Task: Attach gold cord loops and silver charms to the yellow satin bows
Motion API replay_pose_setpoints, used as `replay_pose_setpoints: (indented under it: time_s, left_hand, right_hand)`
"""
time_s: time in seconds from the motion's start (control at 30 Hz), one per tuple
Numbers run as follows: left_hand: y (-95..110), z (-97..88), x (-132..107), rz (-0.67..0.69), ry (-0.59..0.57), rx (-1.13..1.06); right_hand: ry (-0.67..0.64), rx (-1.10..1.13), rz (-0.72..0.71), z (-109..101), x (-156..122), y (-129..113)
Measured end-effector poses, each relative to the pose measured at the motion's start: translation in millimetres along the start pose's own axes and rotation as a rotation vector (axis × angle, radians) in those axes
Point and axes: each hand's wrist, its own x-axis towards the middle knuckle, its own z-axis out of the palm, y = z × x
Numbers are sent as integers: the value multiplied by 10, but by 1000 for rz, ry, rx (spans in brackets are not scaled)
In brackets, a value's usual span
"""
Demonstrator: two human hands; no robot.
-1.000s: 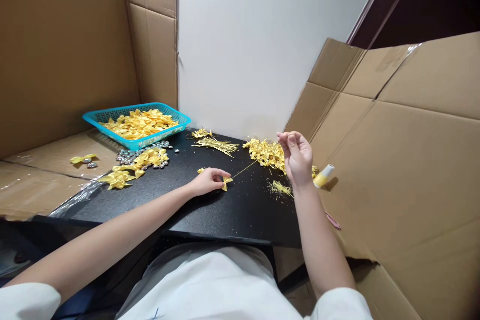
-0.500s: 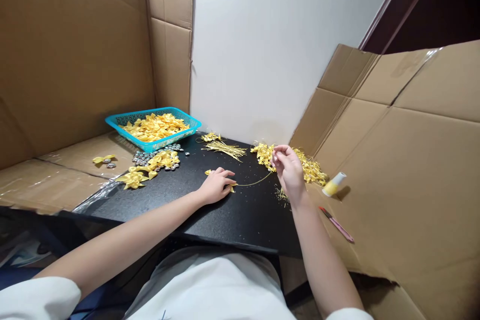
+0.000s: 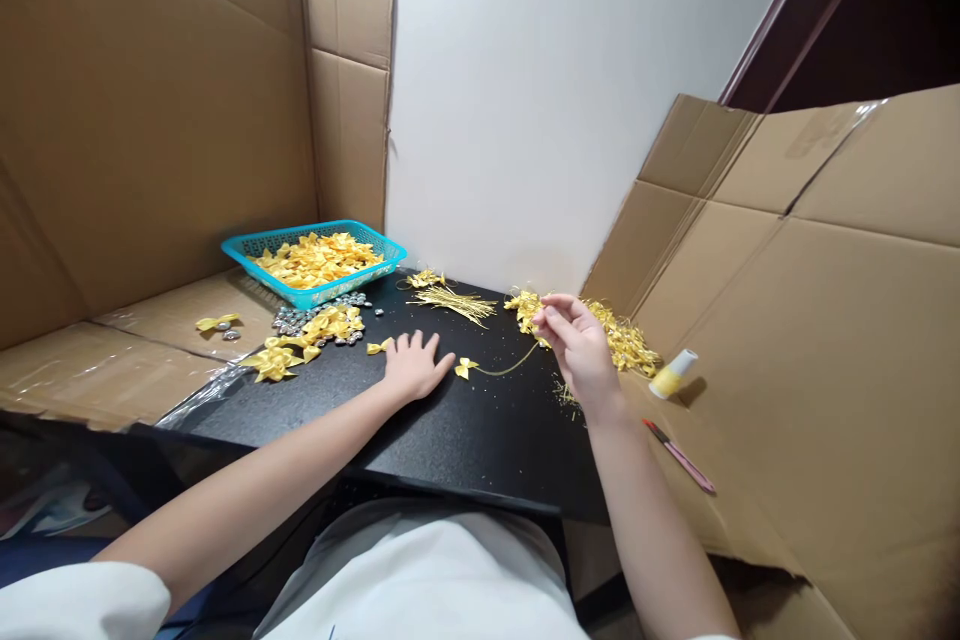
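Note:
My left hand (image 3: 412, 367) lies palm down on the black table (image 3: 450, 445), its fingers spread. Just beyond its fingertips on the left is a yellow ribbon bow (image 3: 378, 347), partly hidden by the fingers. To the right of its thumb lies another yellow bow (image 3: 466, 367), apart from the hand. From that bow a thin gold cord (image 3: 510, 367) curves up to my right hand (image 3: 576, 345). The right hand is raised over the table, thumb and forefinger pinched on the cord's end.
A blue basket (image 3: 315, 296) of yellow bows stands back left. Silver beads (image 3: 289, 322) and more bows (image 3: 334, 323) lie before it. Gold cord lengths (image 3: 454, 302) rest mid-back, a finished-looking pile (image 3: 626, 340) right. A thread cone (image 3: 673, 374) and a pink cutter (image 3: 679, 455) sit on cardboard.
My left hand has let go of the bow on the cord and moved left, its fingers spreading. The right hand stays nearly in place, pinching the cord.

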Motion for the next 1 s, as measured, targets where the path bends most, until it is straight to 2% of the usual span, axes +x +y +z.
replay_pose_setpoints:
  time_s: [0.07,0.13,0.27,0.37,0.43,0.53,0.63,0.73,0.8,0.87,1.0]
  left_hand:
    - [-58,-38,32,-86,39,31]
    - [-78,-67,36,-94,54,50]
    - [-3,-62,-11,22,28,60]
    - [4,-81,50,66,33,57]
    - [-86,-159,184,32,66,51]
    - [-334,-352,459,-47,114,2]
    - [-580,-512,677,-90,117,-107]
    - [-699,-564,764,-83,85,-267]
    - [-676,-545,765,-66,38,-399]
    - [-561,-482,732,-41,-30,-548]
    - [-135,-223,557,31,-177,-910]
  right_hand:
    - [-18,2,50,9,2,100]
    - [-33,1,86,7,4,181]
    - [-8,4,82,-4,10,258]
    - [19,-14,43,-5,19,285]
    - [13,-45,13,2,24,319]
    - [-19,-57,6,19,35,413]
    - [-33,-44,45,38,60,563]
    - [-46,-64,83,62,90,771]
    - [-56,-86,106,85,98,933]
    - [-60,-109,117,114,90,1097]
    - [10,-146,79,157,46,1368]
